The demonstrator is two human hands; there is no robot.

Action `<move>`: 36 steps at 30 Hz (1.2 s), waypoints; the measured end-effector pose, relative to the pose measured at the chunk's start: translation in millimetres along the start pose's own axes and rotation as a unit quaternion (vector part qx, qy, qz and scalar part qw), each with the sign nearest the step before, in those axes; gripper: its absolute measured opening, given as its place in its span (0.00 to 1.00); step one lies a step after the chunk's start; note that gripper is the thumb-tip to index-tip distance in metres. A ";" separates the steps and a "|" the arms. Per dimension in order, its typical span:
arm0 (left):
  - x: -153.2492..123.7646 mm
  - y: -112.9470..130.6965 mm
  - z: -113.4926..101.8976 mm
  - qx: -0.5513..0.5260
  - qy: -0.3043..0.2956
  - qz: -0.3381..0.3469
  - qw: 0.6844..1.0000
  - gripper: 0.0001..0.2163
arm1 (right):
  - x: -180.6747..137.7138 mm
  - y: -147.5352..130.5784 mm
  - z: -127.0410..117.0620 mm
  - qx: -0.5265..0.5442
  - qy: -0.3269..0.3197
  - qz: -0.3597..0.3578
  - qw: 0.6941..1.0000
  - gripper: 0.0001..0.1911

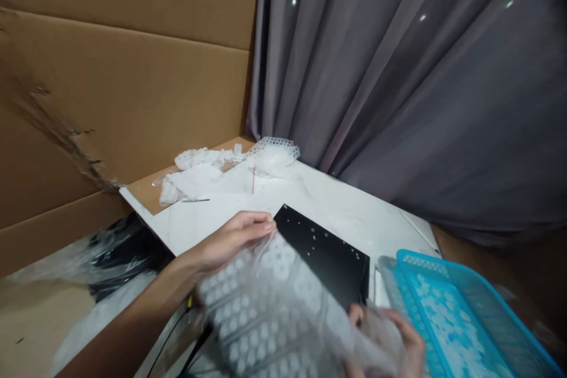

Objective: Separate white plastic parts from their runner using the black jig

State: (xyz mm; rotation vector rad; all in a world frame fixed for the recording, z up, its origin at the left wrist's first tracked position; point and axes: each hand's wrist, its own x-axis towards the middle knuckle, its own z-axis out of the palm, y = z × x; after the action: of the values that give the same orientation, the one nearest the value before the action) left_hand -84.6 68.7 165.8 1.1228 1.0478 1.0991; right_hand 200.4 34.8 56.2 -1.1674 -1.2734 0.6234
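Note:
My left hand (233,238) grips the upper left edge of a clear plastic bag (270,307) filled with sheets of small white round parts. Its fingers curl over the bag's top edge. My right hand (390,336) holds the bag's lower right end, fingers wrapped in the crinkled plastic. The bag lies tilted over a black perforated board (330,251) on the white table (336,207).
A blue plastic basket (469,313) with white parts stands at the right. More white lace-like parts (199,174) and a clear bag (274,156) lie at the table's far end. Cardboard sheets (124,82) stand left, a grey curtain (420,82) behind. Black plastic wrap (119,248) lies left.

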 end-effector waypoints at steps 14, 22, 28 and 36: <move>37.7 -111.0 31.3 0.554 0.156 0.160 0.802 0.11 | 0.1 35.9 -13.3 -0.176 -0.028 0.030 0.984 0.29; 12.7 -144.0 32.3 0.586 -0.017 0.181 0.790 0.25 | -54.7 23.5 -7.8 -0.309 -0.203 -0.147 0.918 0.31; 11.6 -151.2 27.0 0.600 -0.014 0.196 0.776 0.26 | -51.1 17.1 -12.2 -0.316 -0.195 -0.173 0.912 0.15; -3.8 -158.8 42.1 0.614 0.034 0.205 0.762 0.21 | -20.7 -8.2 -35.7 -0.297 -0.176 -0.227 0.911 0.18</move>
State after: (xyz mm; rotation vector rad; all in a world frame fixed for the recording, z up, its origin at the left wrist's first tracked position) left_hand -24.8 44.5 14.7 2.4608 1.6944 0.6726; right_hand 227.0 2.4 59.7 -1.2026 -2.0641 0.0853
